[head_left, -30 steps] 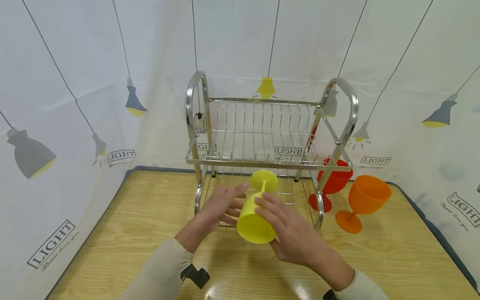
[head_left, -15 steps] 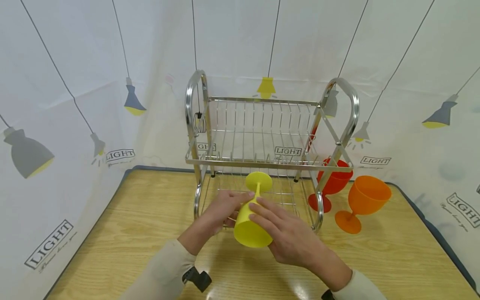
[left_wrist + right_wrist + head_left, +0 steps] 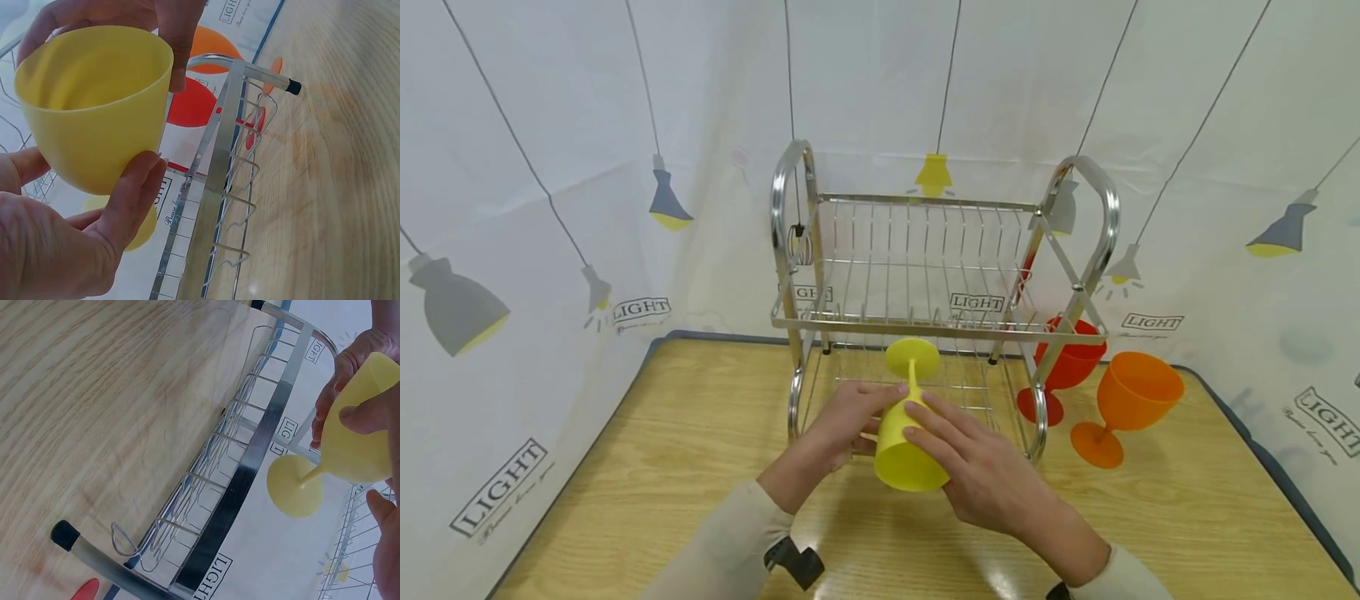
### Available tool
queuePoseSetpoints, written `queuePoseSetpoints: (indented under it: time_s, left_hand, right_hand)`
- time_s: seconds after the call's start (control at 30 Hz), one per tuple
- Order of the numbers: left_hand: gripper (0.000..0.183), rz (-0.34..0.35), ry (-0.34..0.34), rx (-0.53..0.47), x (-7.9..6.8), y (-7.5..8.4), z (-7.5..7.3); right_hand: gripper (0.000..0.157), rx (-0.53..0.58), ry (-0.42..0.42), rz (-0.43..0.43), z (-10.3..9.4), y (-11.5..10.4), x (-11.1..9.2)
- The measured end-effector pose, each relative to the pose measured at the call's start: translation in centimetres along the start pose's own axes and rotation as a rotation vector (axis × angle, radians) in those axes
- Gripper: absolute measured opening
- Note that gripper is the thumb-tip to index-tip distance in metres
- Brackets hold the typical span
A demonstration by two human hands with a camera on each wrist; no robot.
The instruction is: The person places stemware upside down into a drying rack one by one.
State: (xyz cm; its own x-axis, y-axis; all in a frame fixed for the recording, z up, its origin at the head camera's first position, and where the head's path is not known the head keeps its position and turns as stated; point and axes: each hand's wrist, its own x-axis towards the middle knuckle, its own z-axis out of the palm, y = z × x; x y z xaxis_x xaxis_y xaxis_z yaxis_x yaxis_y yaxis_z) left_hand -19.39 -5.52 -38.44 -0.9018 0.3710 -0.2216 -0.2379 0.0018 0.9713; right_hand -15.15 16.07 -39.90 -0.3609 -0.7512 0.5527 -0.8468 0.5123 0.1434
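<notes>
Near the rack (image 3: 936, 331), the left hand (image 3: 838, 421) joined the right hand (image 3: 988, 479): both hands' fingers gripped the yellow cup (image 3: 892, 437) (likely steadier).

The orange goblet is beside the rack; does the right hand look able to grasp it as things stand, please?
Probably not yet: the right hand holds the yellow goblet, though the near side of the orange goblet looks unobstructed.
</notes>
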Motion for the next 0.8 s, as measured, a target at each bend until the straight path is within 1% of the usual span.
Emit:
queuePoseSetpoints:
  time_s: [0.17, 0.3, 0.37, 0.47, 0.57, 0.67, 0.73, 0.8]
  left_hand:
    - [0.053, -0.005, 0.005, -0.071, 0.2, -0.3, -0.1]
    - [0.051, 0.014, 0.019, -0.125, 0.2, -0.4, 0.0]
    - [0.051, 0.032, 0.02, -0.159, 0.2, -0.5, 0.1]
    - [0.053, 0.066, 0.018, -0.218, 0.1, -0.5, 0.2]
    - [0.054, 0.097, 0.011, -0.272, -0.1, -0.6, 0.5]
    - [0.051, 0.134, 0.001, -0.308, -0.2, -0.6, 0.8]
    - [0.05, 0.153, 0.008, -0.324, -0.3, -0.7, 0.9]
    - [0.049, 0.173, 0.033, -0.325, -0.4, -0.7, 1.2]
  right_hand:
    - [0.079, 0.033, -0.03, 0.037, -0.2, 0.2, -0.3]
    - [0.087, 0.048, -0.014, 0.05, -0.2, 0.4, -0.5]
    - [0.09, 0.049, -0.009, 0.071, -0.3, 0.4, -0.5]
    - [0.091, 0.05, -0.006, 0.099, -0.4, 0.4, -0.5]
    - [0.09, 0.054, 0.017, 0.107, -0.5, 0.5, -0.4]
    - [0.091, 0.044, 0.056, 0.102, -0.5, 0.6, -0.2]
    - [0.093, 0.025, 0.076, 0.103, -0.5, 0.6, -0.2]
    - [0.094, 0.005, 0.094, 0.102, -0.4, 0.7, -0.1]
